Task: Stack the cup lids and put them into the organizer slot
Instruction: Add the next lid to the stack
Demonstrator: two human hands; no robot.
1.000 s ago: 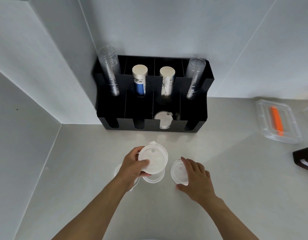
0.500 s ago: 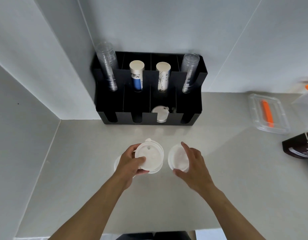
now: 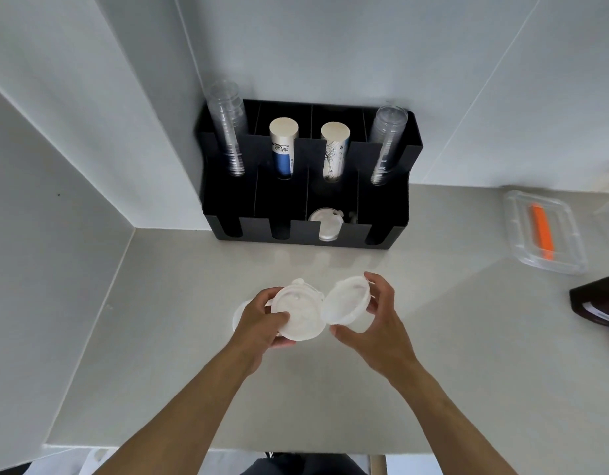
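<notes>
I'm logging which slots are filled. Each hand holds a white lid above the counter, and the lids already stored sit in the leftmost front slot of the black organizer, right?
Not quite. The stored lids sit in the third front slot from the left of the black organizer, as the head view shows. The rest stands: the left hand and right hand each hold a white lid above the counter.

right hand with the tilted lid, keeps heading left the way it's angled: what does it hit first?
Most likely the lid stack in the left hand. The right hand holds its lid tilted, its edge already at the stack's rim; touching or not is unclear.
</notes>
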